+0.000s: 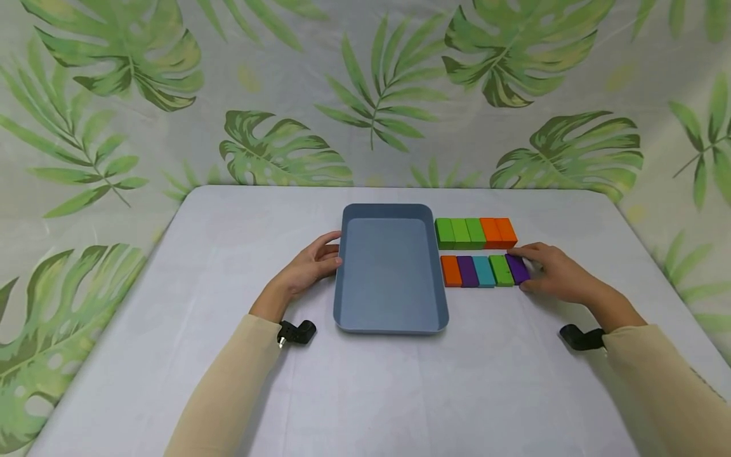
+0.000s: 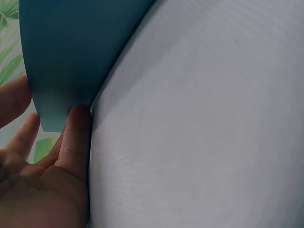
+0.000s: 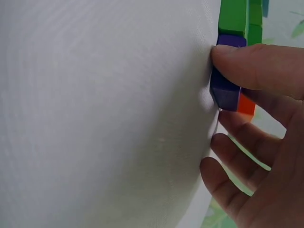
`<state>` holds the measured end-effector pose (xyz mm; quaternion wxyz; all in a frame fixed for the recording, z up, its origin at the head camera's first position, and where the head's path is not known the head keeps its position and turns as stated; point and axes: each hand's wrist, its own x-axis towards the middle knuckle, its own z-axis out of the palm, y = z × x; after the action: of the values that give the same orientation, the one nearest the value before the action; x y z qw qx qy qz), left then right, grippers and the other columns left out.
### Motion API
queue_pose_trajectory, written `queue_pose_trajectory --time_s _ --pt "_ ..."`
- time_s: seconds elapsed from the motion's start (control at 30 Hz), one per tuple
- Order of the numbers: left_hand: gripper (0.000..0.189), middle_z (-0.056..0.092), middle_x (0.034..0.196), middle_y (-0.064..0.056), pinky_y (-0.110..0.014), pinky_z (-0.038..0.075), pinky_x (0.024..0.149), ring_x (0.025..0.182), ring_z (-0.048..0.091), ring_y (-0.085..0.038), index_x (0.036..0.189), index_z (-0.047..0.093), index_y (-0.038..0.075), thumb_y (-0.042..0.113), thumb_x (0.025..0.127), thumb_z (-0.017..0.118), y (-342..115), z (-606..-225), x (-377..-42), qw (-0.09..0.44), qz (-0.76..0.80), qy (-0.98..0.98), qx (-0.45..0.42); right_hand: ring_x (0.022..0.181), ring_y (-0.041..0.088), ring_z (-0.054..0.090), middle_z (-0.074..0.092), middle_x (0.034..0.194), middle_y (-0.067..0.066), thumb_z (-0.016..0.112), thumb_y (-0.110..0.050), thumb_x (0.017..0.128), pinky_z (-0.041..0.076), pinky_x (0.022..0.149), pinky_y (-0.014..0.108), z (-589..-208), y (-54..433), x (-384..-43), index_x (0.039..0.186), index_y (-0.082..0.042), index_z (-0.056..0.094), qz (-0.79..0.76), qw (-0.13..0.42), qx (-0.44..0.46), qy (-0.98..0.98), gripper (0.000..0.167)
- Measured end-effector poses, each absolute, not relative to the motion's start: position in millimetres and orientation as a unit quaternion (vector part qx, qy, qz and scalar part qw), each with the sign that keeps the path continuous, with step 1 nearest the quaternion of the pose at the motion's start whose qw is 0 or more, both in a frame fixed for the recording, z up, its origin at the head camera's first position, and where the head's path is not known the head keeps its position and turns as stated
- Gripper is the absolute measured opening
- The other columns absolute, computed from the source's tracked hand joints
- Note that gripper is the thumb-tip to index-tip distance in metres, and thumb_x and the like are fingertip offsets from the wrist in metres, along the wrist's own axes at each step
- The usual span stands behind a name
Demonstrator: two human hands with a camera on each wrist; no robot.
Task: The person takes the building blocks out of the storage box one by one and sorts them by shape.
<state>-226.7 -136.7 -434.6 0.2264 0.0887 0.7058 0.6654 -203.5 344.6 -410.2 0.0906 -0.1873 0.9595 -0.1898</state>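
Observation:
A shallow blue-grey tray lies on the white table. At its left wall my left hand rests with extended fingers touching the outside; the left wrist view shows the fingertips against the tray wall. My right hand pinches a purple block between thumb and index finger, at the right end of the front row. In the right wrist view the thumb lies across this purple block, the other fingers spread below. Left of it stand a green block, a light blue block, another purple block and an orange block.
Behind the front row, three green blocks and two orange blocks form a second row along the tray's right side. A leaf-patterned cloth hangs behind the table. Each wrist carries a small black camera.

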Motion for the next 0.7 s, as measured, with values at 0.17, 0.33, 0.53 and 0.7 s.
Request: queue_pose_trajectory --time_s 0.17,0.33,0.53,0.7 --pt "0.068 0.031 0.159 -0.02 -0.052 0.032 0.12 0.147 0.034 -0.034 0.159 0.02 0.017 0.004 0.1 0.053 -138 -434 -227 0.226 0.665 0.706 0.09 0.128 0.05 0.042 0.045 0.141 0.032 0.078 -0.012 0.082 0.034 0.106 0.071 -410 344 -202 0.144 0.0 0.047 -0.193 0.093 -0.186 0.959 0.07" --pt "0.069 0.031 0.159 -0.02 -0.052 0.032 0.12 0.147 0.034 -0.034 0.159 0.021 0.017 0.005 0.1 0.054 -140 -434 -227 0.227 0.664 0.707 0.088 0.124 0.046 0.046 0.044 0.142 0.029 0.075 -0.02 0.087 0.042 0.102 0.068 -402 348 -198 0.144 -0.002 0.045 -0.205 0.099 -0.162 0.96 0.068" --pt "0.069 0.031 0.159 -0.02 -0.052 0.032 0.12 0.147 0.034 -0.034 0.159 0.021 0.016 0.004 0.1 0.053 -139 -434 -228 0.227 0.665 0.706 0.086 0.123 0.044 0.05 0.051 0.14 0.023 0.068 -0.019 0.092 0.046 0.098 0.066 -388 355 -194 0.139 -0.003 0.051 -0.212 0.077 -0.149 0.963 0.052" --pt "0.069 0.031 0.159 -0.021 -0.053 0.032 0.12 0.147 0.034 -0.035 0.159 0.021 0.016 0.003 0.1 0.053 -139 -435 -230 0.226 0.669 0.703 0.086 0.12 0.043 0.053 0.055 0.137 0.022 0.068 -0.015 0.092 0.048 0.096 0.064 -385 356 -192 0.136 -0.002 0.053 -0.214 0.052 -0.165 0.961 0.049"
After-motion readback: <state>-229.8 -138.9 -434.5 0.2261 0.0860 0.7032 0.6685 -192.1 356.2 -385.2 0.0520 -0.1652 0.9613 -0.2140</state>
